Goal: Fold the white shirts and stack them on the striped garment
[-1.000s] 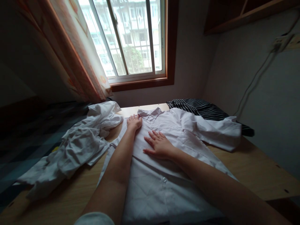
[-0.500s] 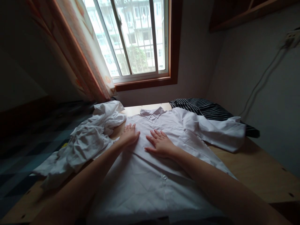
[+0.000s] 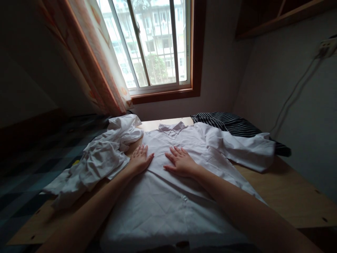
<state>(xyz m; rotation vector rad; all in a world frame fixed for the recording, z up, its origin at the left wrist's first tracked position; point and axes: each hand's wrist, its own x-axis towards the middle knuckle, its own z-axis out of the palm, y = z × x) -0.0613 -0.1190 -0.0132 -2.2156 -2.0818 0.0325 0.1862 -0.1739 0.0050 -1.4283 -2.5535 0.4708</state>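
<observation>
A white button-up shirt (image 3: 163, 200) lies front side up, its collar toward the window and its right-hand sleeve stretched out to the side. On the left edge of its chest my left hand (image 3: 139, 160) rests flat with the fingers apart. My right hand (image 3: 180, 162) lies palm down near the middle of the chest, fingers spread, just right of the left hand. Neither hand grips the cloth. Creases run across the fabric below both hands. The shirt's left-hand sleeve cannot be made out clearly.
Crumpled white cloth (image 3: 100, 158) is heaped at the left. A black striped garment (image 3: 231, 123) lies behind the right sleeve. Under them is a wooden board (image 3: 286, 196), beside dark checked bedding (image 3: 31, 182). A window (image 3: 155, 45) and curtain (image 3: 102, 59) are beyond.
My left hand has slid a little left and toward me across the shirt, its fingers now flatter. My right hand stays nearly in place. The view has shifted slightly.
</observation>
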